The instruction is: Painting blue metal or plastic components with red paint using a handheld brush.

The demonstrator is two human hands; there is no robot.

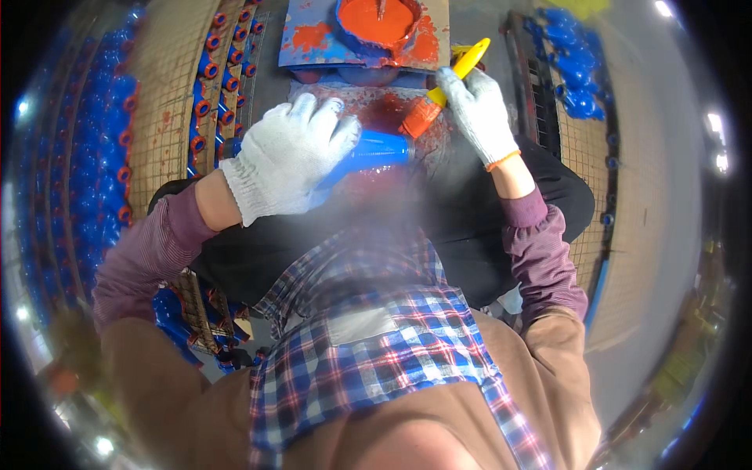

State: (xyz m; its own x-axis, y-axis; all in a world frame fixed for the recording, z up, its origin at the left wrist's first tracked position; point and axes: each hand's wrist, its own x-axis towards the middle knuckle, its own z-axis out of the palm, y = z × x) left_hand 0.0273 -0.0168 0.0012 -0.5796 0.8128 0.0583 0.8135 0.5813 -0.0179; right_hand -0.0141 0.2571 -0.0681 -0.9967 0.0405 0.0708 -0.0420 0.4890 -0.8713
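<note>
My left hand (pixel 290 157), in a white knit glove, is wrapped over a shiny blue tapered tubular part (pixel 376 150). The part lies sideways in front of my lap, its narrower, greyish end pointing right. In my white-gloved right hand (pixel 479 110) is a paintbrush (pixel 423 116) with a yellow handle, tilted so that its orange-red bristles point down and left. The bristles are right by the part's right end; whether they touch it I cannot tell. Beyond my hands, a round pan of orange-red paint (pixel 377 19) has a thin stick or handle standing in it.
The pan rests on a paint-stained board (pixel 309 35). Wire-mesh racks on the left hold rows of blue parts (pixel 98 141) with orange-red ends. More blue parts (pixel 576 70) lie at the far right, beside a dark metal frame (pixel 533 86).
</note>
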